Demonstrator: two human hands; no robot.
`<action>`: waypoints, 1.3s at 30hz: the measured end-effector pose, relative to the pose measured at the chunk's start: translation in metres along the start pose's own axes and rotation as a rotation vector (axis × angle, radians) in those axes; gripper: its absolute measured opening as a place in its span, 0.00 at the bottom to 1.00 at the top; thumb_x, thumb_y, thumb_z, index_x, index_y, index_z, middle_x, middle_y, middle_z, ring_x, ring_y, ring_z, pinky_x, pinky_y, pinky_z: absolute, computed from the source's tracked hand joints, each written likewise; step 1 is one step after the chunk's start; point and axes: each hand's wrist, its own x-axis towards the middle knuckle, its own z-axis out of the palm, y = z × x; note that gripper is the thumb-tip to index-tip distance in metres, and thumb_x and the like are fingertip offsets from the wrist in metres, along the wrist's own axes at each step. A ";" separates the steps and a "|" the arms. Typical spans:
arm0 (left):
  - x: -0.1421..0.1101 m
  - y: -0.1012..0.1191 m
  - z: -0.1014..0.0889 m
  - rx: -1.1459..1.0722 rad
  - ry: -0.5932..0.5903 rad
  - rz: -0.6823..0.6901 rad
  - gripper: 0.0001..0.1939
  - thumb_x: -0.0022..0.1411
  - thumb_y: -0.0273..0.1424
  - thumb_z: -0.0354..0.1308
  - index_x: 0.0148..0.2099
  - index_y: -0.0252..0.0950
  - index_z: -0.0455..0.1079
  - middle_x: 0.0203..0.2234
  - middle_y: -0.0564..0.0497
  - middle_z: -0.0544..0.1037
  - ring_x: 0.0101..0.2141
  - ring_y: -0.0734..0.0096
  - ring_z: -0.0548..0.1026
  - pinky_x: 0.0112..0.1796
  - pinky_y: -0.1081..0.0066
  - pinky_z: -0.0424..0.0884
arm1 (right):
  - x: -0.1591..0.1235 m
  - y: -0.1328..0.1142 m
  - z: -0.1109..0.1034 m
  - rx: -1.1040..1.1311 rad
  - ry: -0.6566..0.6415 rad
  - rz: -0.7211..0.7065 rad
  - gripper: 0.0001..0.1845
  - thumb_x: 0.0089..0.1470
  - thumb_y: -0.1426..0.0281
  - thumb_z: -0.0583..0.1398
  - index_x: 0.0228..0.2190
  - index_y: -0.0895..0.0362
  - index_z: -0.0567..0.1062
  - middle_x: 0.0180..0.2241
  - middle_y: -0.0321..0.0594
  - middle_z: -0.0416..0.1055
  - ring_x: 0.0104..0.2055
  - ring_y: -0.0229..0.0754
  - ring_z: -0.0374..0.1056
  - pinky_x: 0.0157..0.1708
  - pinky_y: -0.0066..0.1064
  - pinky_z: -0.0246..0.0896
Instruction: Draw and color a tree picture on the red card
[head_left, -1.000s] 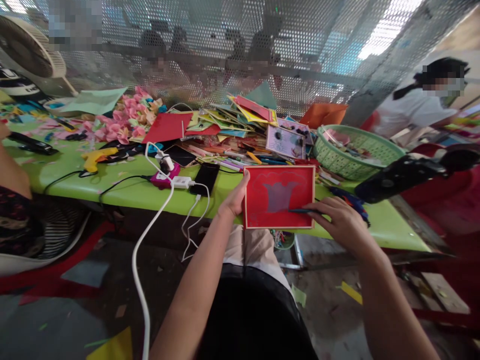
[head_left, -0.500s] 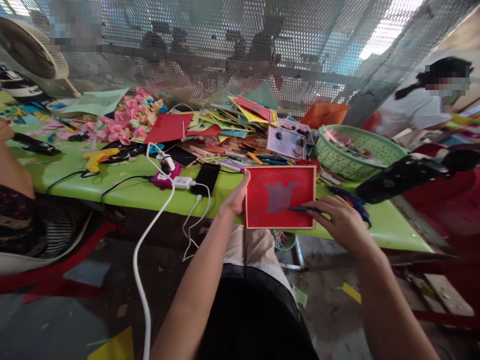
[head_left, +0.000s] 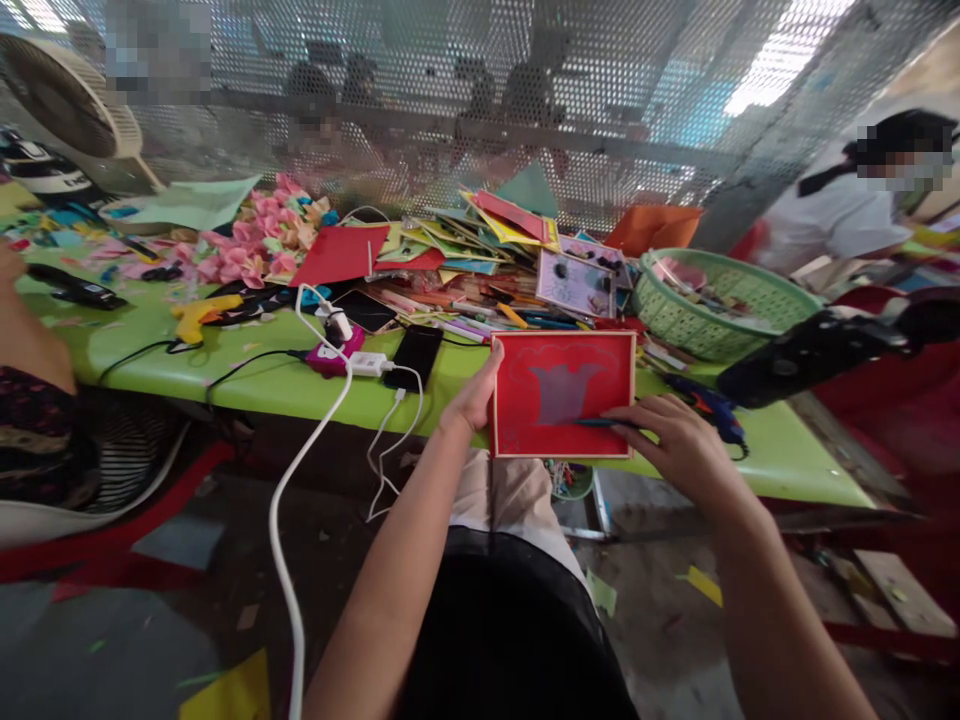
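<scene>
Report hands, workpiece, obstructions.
Left hand: grips pale-framed rectangular red board. Right hand: slim dark blue pen-like tool, tip at grey shape. Right fingers overlap board's edge.

Near the front edge of the table (head_left: 799, 468), a framed panel (head_left: 564, 395) is being held from its left by the left hand (head_left: 476, 395); over its lower part, a pen (head_left: 592, 422) is being held by the right hand (head_left: 671, 435). Behind, a paper heap (head_left: 427, 245) is being flanked by flowers (head_left: 247, 240) leftward (a fan (head_left: 75, 95) is being seen farther left) and a basket (head_left: 694, 325) rightward.
</scene>
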 end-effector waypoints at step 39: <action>-0.005 0.002 0.011 0.065 0.061 0.011 0.34 0.86 0.53 0.44 0.66 0.31 0.78 0.40 0.39 0.90 0.41 0.53 0.90 0.56 0.54 0.83 | -0.006 0.003 0.008 -0.010 0.050 0.037 0.17 0.76 0.57 0.58 0.50 0.46 0.87 0.39 0.44 0.83 0.43 0.54 0.78 0.44 0.47 0.73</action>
